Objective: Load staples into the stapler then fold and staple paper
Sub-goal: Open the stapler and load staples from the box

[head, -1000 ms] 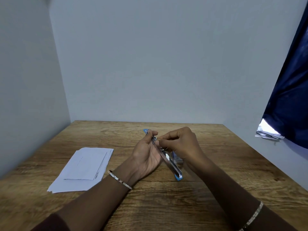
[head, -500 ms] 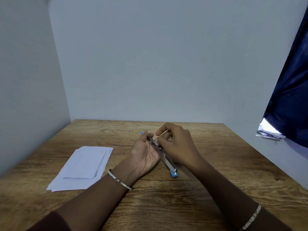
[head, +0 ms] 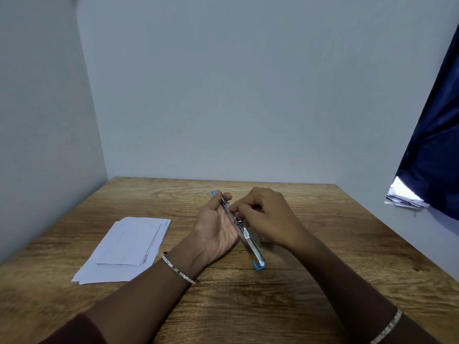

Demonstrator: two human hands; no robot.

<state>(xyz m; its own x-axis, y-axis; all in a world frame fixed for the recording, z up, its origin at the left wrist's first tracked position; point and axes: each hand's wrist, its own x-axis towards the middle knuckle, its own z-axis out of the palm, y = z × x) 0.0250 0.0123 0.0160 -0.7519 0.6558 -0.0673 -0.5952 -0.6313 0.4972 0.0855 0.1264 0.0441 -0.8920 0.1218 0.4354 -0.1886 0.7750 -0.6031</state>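
Observation:
A blue and silver stapler (head: 252, 247) lies opened out flat along my left palm, its metal staple channel facing up and its blue tip near the table. My left hand (head: 215, 228) cups it from the left, fingers curled round its far end. My right hand (head: 267, 214) sits over the channel's middle, fingertips pinched together on the metal rail; whether staples are between them I cannot tell. A stack of white paper sheets (head: 126, 249) lies flat on the wooden table (head: 248, 306) to the left of my hands.
Grey walls close the table in at the back and on the left. A dark blue curtain (head: 432, 150) hangs at the right, with a pile of papers (head: 404, 201) beneath it beyond the table's right edge.
My right hand has come down lower over the stapler's channel and its fingers have closed tighter. The stapler has stayed in my left palm, shifting only slightly.

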